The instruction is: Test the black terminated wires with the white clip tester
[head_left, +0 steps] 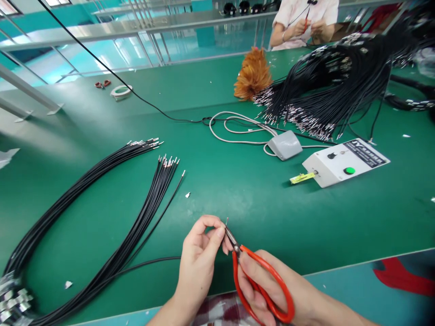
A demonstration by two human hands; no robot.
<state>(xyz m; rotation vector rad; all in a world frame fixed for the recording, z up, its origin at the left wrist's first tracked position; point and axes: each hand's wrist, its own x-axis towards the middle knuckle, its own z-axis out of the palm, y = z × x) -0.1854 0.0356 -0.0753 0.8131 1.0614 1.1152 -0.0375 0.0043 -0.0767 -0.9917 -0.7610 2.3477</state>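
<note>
While the left hand [199,253] pinches the metal-tipped end of a thin black rubber-coated wire [152,261] between thumb and fingertips, the right hand [268,290] clasps red loop-handled steel snips [253,276], blades meeting at that tip just above both grips. Left of the left grip, smooth black wires with silver terminals [102,217] curve in long bundles on the matte green surface [238,199]. Beyond the right grip sit a white boxy plastic tester with a green button [345,163] and a grey wedge-shaped pedal [284,145].
</note>
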